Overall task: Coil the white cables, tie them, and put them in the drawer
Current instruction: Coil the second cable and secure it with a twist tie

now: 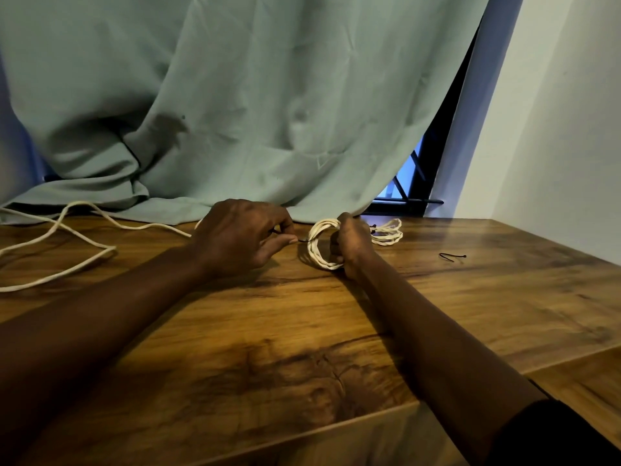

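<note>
My right hand (353, 243) grips a coiled white cable (317, 245), held upright on the wooden table (470, 297). My left hand (242, 237) pinches the end of a thin black tie (302, 241) that reaches to the coil's left side. Just behind my right hand lies a second white coil (389, 232), bound with a dark tie. A loose white cable (67, 243) sprawls uncoiled over the table's left part. No drawer is visible.
A spare black tie (453, 256) lies on the table to the right of my hands. A pale green curtain (235, 112) hangs down onto the table's back edge. A white wall (554, 146) stands at the right.
</note>
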